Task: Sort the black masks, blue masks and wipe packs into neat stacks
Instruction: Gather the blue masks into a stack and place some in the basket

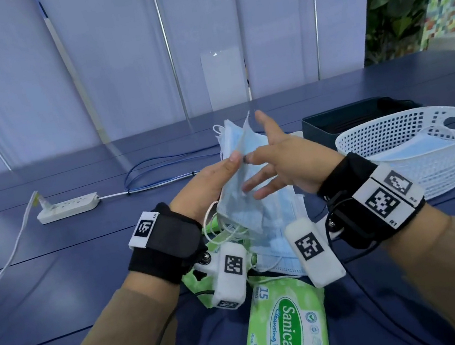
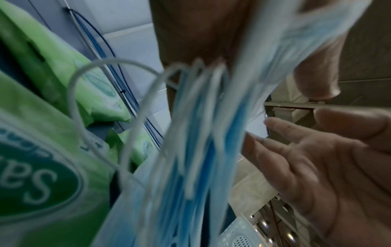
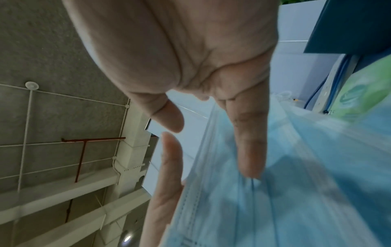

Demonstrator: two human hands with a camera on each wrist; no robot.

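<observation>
Blue masks (image 1: 247,181) pinched in left hand (image 1: 207,185); right hand (image 1: 281,159) spread, touching.

Daylight came cool and even through the pale wall panels (image 1: 114,55), leaving soft shadows. The head view bowed at its edges. Both wrist views were smeared, the blue masks (image 2: 196,150) badly blurred, ceilings dim.
</observation>
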